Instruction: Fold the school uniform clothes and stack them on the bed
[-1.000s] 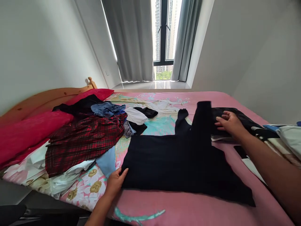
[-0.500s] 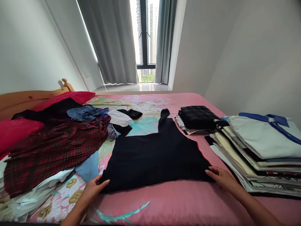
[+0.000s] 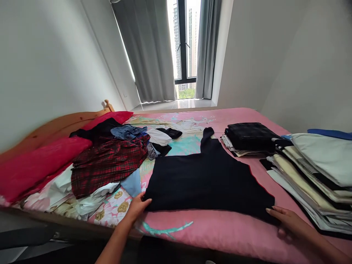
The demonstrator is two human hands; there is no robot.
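A black sleeved top [image 3: 203,179] lies spread sideways on the bed, with one sleeve pointing away from me and a thin red trim along its right edge. My left hand [image 3: 137,205] pinches the near left corner of the top between thumb and fingers. At the opposite end, my right hand [image 3: 286,220] grips the near right corner, its lower fingers curled underneath. The near edge of the top runs fairly straight between both hands.
A loose heap with a red plaid garment [image 3: 110,167] lies to the left, beside red pillows [image 3: 55,161]. Dark folded clothes [image 3: 250,135] sit at the right, next to a taller folded stack [image 3: 308,172]. The pink bed sheet [image 3: 220,234] ends at the near edge.
The view has swung left and down, showing more of the bed's near side. Both hands keep hold of the top's near corners, and the top stays spread much as before.
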